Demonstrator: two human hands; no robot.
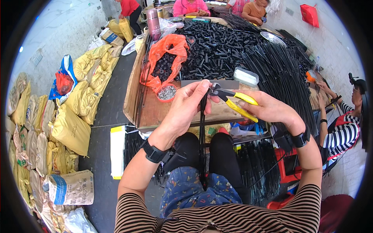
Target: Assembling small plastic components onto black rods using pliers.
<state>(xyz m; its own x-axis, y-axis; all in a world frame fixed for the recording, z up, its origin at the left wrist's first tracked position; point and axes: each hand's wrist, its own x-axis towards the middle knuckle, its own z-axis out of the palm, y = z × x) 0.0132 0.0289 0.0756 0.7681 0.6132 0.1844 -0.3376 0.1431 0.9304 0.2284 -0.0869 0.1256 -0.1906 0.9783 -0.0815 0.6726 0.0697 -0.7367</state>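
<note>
We see the yellow-handled pliers (232, 105) above the near edge of the wooden surface (153, 114), their head by our left fingertips. Our right hand (274, 108) is wrapped around the handles; our left hand (189, 98) pinches thin black strips (202, 126) that hang down between our knees. Just beyond sit a red bowl (165, 101) of small silvery pieces, an orange-red bag (156, 52), a clear container (246, 77) and heaped black tubes (213, 46).

Bare tabletop strip (217, 114) beside the hands (190, 99), black tube heap (217, 50) a barrier beyond.
</note>
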